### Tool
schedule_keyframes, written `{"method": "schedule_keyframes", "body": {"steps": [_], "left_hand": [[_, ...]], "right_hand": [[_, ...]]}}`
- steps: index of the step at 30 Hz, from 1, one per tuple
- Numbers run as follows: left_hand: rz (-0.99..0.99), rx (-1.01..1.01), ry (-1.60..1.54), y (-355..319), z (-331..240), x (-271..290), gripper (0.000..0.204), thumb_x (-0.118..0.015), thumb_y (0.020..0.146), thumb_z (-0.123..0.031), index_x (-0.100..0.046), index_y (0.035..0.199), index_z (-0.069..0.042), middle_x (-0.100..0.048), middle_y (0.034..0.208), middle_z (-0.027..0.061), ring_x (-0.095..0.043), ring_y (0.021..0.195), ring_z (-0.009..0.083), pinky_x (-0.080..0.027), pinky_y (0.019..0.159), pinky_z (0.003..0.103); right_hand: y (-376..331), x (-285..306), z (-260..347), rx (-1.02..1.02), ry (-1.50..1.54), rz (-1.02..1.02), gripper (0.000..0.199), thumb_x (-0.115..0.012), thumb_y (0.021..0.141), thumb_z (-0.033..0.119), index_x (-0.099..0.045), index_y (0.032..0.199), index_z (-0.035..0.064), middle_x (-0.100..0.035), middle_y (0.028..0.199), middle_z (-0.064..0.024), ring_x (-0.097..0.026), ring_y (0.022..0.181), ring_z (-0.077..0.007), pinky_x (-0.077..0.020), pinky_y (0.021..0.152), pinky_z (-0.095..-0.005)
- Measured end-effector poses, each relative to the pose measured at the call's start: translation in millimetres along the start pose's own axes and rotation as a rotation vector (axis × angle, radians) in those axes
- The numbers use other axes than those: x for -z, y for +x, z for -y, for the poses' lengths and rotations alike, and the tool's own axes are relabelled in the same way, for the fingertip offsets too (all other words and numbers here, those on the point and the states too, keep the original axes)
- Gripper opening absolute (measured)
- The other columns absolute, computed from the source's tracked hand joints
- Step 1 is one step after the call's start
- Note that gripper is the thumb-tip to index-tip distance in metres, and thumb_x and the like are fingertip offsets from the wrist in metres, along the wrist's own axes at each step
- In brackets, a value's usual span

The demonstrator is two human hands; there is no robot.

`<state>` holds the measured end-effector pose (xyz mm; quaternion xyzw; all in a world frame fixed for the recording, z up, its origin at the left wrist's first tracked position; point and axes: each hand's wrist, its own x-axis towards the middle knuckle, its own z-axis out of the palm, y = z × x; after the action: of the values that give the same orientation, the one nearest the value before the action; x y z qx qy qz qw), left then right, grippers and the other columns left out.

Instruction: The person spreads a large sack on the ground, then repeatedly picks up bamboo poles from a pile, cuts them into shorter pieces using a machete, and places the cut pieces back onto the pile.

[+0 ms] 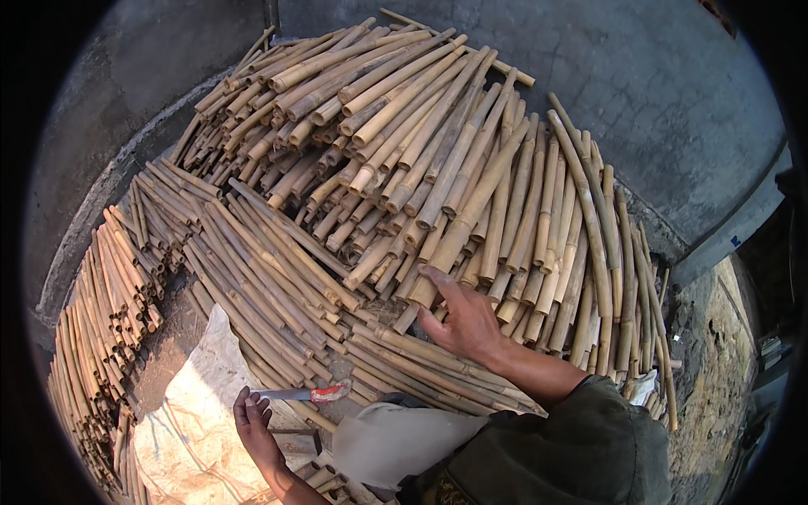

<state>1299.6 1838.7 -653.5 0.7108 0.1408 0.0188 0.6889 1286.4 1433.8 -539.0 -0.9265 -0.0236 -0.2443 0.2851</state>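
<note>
At the lower end of a thick bamboo pole (461,229), my right hand (471,320) has its fingers on one side and its thumb on the other. The pole lies on top of a large stack of cut bamboo, its far part resting among the others. My left hand (257,427) is lower left, fingers curled at the grey blade end of a knife (286,394). The knife's red part with a pale tip points right, toward the bamboo. My left fingers partly hide the blade's end, so the exact hold is not plain.
A pale sack (198,412) is spread at the lower left. Shorter bamboo pieces (105,311) form a pile along the left, and more poles (269,261) lie in the middle. Grey walls (623,93) stand behind the stack. Rough ground (715,370) shows at the right.
</note>
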Motion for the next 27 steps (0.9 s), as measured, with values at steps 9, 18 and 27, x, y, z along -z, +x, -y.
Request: {"method": "schedule_keyframes", "body": {"steps": [9, 18, 27], "left_hand": [[0.760, 0.038, 0.012, -18.5, -88.7, -138.4, 0.052, -0.058, 0.105, -0.036, -0.049, 0.143, -0.001, -0.065, 0.108, 0.0103, -0.064, 0.090, 0.0165, -0.055, 0.077, 0.031], [0.467, 0.355, -0.268, -9.6, -76.5, -139.7, 0.047, -0.049, 0.108, -0.046, -0.062, 0.115, -0.001, -0.059, 0.078, 0.0058, -0.053, 0.065, 0.0126, -0.044, 0.057, 0.026], [0.347, 0.305, -0.337, -3.5, -86.3, -123.8, 0.044, -0.052, 0.105, -0.050, -0.059, 0.107, -0.006, -0.050, 0.068, 0.0035, -0.042, 0.052, 0.0113, -0.036, 0.049, 0.027]], "right_hand": [[-29.3, -67.1, 43.3, 0.258, 0.380, 0.227, 0.072, -0.076, 0.085, 0.018, -0.044, 0.148, 0.0021, -0.068, 0.092, -0.0177, -0.068, 0.086, -0.0362, -0.0550, 0.081, -0.0458], [-10.5, -27.6, -57.3, -0.167, -0.294, -0.140, 0.070, -0.073, 0.091, 0.031, -0.043, 0.143, -0.0063, -0.057, 0.095, -0.0141, -0.062, 0.081, -0.0311, -0.0524, 0.074, -0.0446], [-1.9, -1.4, -111.4, -0.571, -0.509, 0.154, 0.078, -0.071, 0.092, 0.042, -0.043, 0.145, -0.0063, -0.065, 0.113, -0.0232, -0.070, 0.092, -0.0361, -0.0564, 0.077, -0.0448]]}}
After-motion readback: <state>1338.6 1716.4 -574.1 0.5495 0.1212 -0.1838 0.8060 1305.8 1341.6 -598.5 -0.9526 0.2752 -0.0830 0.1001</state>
